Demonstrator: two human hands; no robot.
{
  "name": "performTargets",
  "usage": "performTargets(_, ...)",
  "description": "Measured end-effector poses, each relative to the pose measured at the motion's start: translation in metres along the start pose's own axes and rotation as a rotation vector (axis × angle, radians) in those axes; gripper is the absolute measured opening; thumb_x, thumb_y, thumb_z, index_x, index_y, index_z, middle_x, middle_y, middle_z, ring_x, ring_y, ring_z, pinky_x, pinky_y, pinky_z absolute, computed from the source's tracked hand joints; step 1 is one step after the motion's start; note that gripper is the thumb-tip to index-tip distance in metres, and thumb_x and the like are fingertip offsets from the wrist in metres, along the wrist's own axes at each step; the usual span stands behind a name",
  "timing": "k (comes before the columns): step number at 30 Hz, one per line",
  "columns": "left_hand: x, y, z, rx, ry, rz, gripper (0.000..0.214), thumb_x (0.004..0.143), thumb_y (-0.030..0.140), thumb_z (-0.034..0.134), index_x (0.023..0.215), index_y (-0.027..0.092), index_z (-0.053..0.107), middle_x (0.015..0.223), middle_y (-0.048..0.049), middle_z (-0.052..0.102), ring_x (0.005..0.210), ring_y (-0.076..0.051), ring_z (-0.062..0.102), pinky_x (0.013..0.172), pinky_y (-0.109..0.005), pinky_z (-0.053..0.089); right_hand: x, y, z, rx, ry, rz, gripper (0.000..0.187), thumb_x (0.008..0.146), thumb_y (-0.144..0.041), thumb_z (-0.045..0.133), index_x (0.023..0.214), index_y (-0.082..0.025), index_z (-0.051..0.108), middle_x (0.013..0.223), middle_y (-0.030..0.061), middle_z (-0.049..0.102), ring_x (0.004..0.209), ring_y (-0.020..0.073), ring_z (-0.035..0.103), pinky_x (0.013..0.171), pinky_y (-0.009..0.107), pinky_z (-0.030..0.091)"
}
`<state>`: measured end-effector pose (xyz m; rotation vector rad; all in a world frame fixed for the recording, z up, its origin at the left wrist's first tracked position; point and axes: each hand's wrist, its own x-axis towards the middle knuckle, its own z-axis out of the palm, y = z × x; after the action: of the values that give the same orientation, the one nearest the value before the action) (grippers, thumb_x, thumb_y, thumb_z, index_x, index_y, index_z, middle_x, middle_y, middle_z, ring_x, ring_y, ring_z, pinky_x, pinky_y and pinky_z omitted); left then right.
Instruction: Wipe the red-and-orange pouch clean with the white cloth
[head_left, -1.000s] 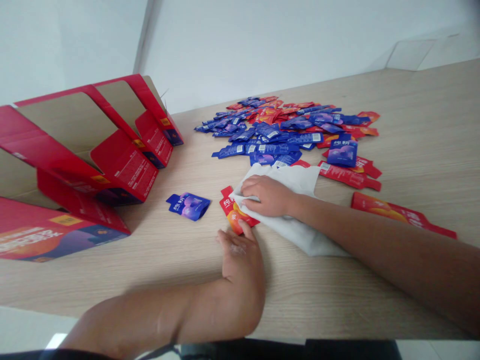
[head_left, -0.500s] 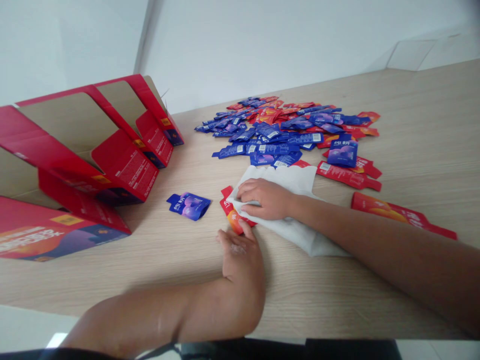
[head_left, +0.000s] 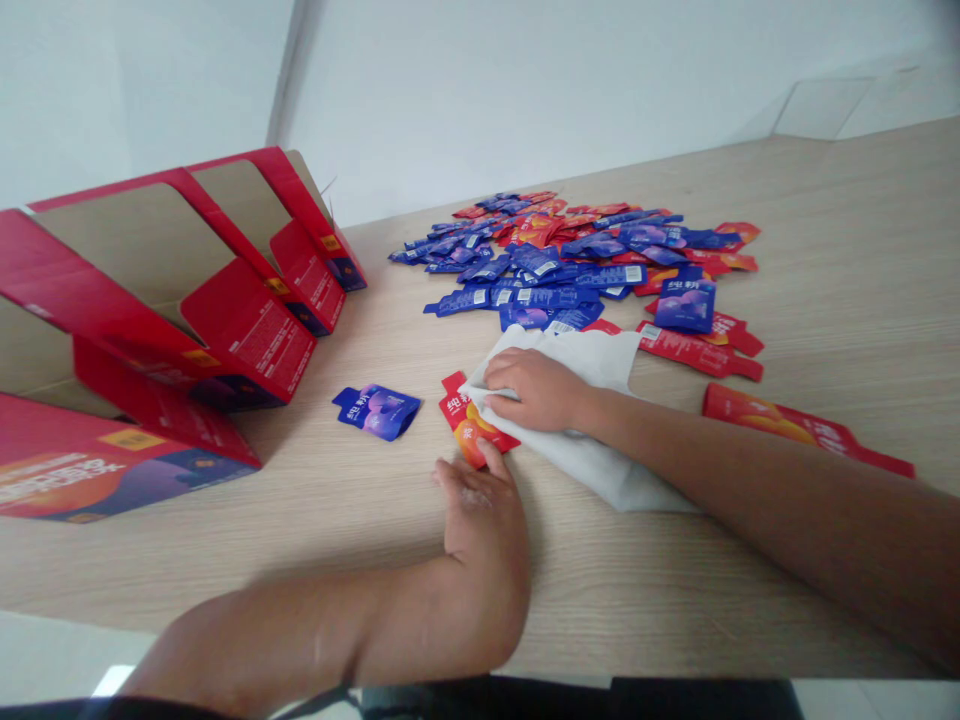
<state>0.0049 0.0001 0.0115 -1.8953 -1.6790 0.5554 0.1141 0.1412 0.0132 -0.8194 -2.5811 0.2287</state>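
A red and orange pouch lies flat on the wooden table. My left hand rests palm down, its fingertips pinning the pouch's near edge. My right hand presses a white cloth down onto the pouch's far side, fingers curled over the cloth. A single blue pouch lies alone to the left of them.
A heap of blue and red pouches spreads behind the cloth. Long red pouches lie at the right. Open red cardboard boxes stand at the left. The table's front edge runs close under my left forearm.
My right hand slid the cloth slightly left over the red pouch half a second ago, then back right. My left hand stayed where it was.
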Motion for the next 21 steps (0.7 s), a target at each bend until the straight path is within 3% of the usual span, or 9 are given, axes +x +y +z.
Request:
performTargets(10,-0.0001,-0.0002,-0.0031,-0.049,-0.036,-0.004,0.052,0.083,-0.001,0.026,0.129,0.002,0.05,0.081,-0.0168,0.073,0.078,-0.021,0.069,0.091,-0.041,0.046,-0.0009,-0.0003,-0.0005,0.013,-0.003,-0.033,0.024,0.088,-0.03,0.049,0.083,-0.014,0.067,0.091,0.0088,0.067,0.092,0.0215,0.056,0.085,0.036,0.041)
performTargets(17,0.0013,-0.001,-0.0035,-0.027,-0.03,0.009,0.052,0.083,-0.001,0.026,0.127,0.003,0.052,0.082,-0.0163,0.073,0.079,-0.02,0.069,0.091,-0.041,0.047,-0.0009,-0.0002,0.0003,0.081,0.009,-0.207,0.02,0.086,-0.024,0.052,0.081,-0.013,0.067,0.098,0.0111,0.067,0.098,0.0214,0.057,0.088,0.036,0.042)
performTargets(21,0.0024,-0.0013,-0.0036,-0.063,-0.058,0.008,0.051,0.084,-0.001,0.026,0.128,0.001,0.051,0.082,-0.0181,0.073,0.08,-0.021,0.07,0.089,-0.041,0.048,-0.0006,-0.0002,0.0009,0.09,0.018,-0.191,0.02,0.086,-0.024,0.052,0.08,-0.012,0.068,0.097,0.011,0.067,0.097,0.0215,0.058,0.087,0.036,0.043)
